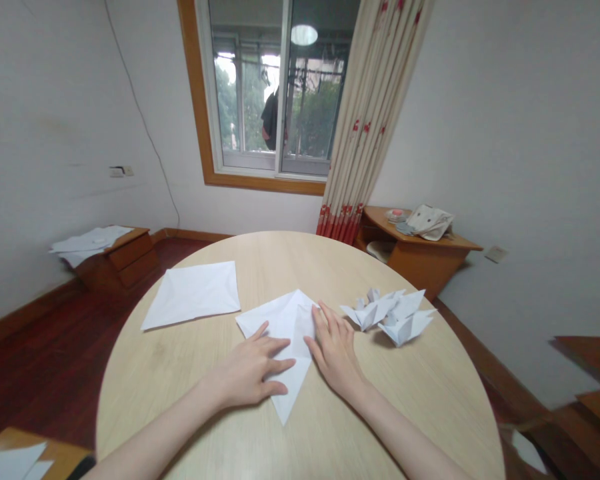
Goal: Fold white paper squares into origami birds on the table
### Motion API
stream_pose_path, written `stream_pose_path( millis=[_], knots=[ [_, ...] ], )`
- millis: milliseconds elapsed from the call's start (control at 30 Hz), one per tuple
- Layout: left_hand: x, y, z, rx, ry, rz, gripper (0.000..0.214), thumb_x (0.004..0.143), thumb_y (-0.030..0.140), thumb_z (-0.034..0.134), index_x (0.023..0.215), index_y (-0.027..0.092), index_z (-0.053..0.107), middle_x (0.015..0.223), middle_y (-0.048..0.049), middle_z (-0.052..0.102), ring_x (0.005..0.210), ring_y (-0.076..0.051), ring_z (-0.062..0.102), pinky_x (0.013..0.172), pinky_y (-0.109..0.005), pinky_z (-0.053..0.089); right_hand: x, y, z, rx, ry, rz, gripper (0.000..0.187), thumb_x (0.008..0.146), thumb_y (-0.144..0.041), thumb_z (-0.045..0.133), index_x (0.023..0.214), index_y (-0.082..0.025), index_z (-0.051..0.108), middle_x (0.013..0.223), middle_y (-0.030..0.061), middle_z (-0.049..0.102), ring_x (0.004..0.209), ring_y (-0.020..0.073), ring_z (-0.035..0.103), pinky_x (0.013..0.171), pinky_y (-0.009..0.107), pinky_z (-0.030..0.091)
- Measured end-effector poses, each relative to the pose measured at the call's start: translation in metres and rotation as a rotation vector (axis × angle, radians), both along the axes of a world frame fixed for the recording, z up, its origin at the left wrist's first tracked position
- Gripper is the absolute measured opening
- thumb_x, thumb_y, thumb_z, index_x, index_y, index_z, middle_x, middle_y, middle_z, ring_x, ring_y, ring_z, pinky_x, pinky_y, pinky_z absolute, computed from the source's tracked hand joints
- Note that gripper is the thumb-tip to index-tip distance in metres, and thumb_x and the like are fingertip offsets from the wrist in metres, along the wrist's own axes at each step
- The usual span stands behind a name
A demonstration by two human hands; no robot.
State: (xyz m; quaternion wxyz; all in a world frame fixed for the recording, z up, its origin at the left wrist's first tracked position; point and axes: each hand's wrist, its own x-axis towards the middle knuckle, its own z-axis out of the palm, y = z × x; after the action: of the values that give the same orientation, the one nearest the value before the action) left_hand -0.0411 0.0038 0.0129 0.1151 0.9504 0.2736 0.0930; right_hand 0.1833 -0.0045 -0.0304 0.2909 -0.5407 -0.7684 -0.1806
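A partly folded sheet of white paper (pixel 294 383) lies on the round wooden table, with a point toward me and wider flaps on its far side. Across its left part my left hand (pixel 254 365) rests flat, fingers spread and pointing right. My right hand (pixel 334 343) is at the paper's right edge, its fingertips on the upper right flap and its thumb apart from the fingers. Creases show along the paper's middle. Some of the sheet is hidden beneath both hands.
To the left on the table (pixel 180 393) is a stack of white paper (pixel 193 293). Several folded paper figures (pixel 397 317) stand close beyond my right hand. A corner cabinet (pixel 420 257) holding a bag (pixel 430 221) and a small cabinet (pixel 133 257) with papers are by the walls.
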Motion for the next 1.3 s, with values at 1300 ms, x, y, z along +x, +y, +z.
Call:
stream_pose_path(
  millis=[1300],
  knots=[
    [0.004, -0.002, 0.000, 0.068, 0.023, 0.059, 0.052, 0.082, 0.056, 0.061, 0.126, 0.027, 0.060, 0.131, -0.0099, 0.057, 0.116, -0.029, 0.053, 0.113, -0.052, 0.020, 0.011, -0.008, 0.019, -0.180, -0.214, 0.155, 0.023, 0.094, -0.027, 0.051, 0.076, -0.017, 0.063, 0.083, 0.0068, 0.060, 0.081, 0.0229, 0.056, 0.072, 0.036, 0.044]
  ],
)
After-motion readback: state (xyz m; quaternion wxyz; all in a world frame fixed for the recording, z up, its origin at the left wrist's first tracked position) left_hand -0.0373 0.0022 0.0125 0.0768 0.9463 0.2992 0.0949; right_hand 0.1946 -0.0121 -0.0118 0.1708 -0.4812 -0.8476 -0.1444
